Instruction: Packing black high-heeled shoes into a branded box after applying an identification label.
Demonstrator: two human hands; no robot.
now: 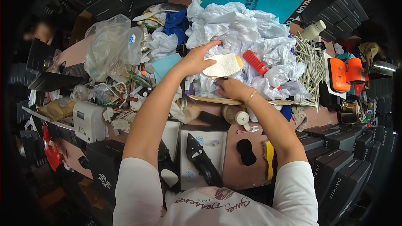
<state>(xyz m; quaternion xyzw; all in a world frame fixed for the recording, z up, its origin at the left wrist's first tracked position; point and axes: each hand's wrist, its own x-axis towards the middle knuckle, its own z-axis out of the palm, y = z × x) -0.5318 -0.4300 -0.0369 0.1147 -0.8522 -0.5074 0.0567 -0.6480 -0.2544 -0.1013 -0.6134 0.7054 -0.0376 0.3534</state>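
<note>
A big heap of crumpled white paper (230, 25) fills a shallow cardboard box. My left hand (196, 60) reaches into it with thumb and index finger apart. Its thumb tip meets the end of a white textured pad with a yellowish edge (222, 65), which lies on the paper. Just below the pad, my right hand (235, 89) has its fingers curled into the paper near the box's front edge; the fingertips are partly hidden. A red brush (254, 62) rests on the heap to the right. Nearer me, black slingback shoes (203, 159) lie in an open shoebox (224, 142).
Thin pale sticks (309, 67) are piled right of the paper, beside an orange device (344, 74). A capped jar (235, 115) and a yellow-handled brush (269, 159) stand nearer me. Leftward are a white label printer (88, 121) and clear plastic bags (109, 46). Dark shoeboxes (339, 171) stack at right.
</note>
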